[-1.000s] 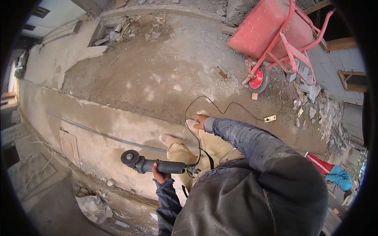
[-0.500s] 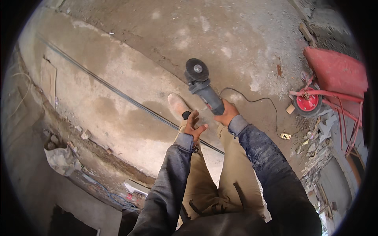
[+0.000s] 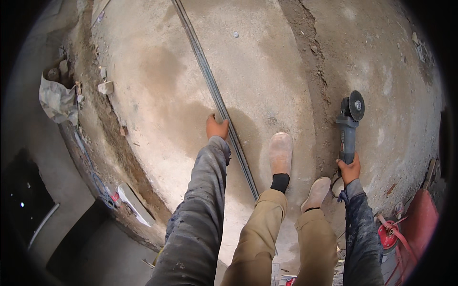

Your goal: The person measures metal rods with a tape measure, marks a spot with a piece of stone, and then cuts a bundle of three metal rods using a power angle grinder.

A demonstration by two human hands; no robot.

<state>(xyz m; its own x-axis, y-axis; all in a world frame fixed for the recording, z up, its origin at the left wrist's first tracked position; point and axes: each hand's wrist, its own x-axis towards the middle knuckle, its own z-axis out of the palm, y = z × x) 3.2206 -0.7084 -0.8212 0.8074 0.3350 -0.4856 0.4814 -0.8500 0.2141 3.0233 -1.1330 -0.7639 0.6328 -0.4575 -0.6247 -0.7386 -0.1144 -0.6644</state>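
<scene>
My right hand [image 3: 349, 168] is wrapped round the rear of a dark grey angle grinder [image 3: 348, 139], held out to the right. The grinder's black disc [image 3: 356, 106] points away from me, its flat side showing. My left hand [image 3: 217, 127] reaches down just left of a bundle of long thin metal bars [image 3: 210, 78] on the concrete. Its thumb and fingers are apart and slightly bent, with nothing seen between them; whether it touches the bars I cannot tell. The near end of the bars passes behind my left leg.
A step edge [image 3: 317, 62] runs along the concrete slab on the right. A red wheelbarrow [image 3: 424, 229] stands at lower right. Rubble in a torn sack [image 3: 59, 97], a blue cable [image 3: 98, 183] and a white board [image 3: 136, 205] lie along the left side.
My view has turned left. My left hand has moved away from beside the grinder and down to the bars. My right hand has carried the grinder out to the right.
</scene>
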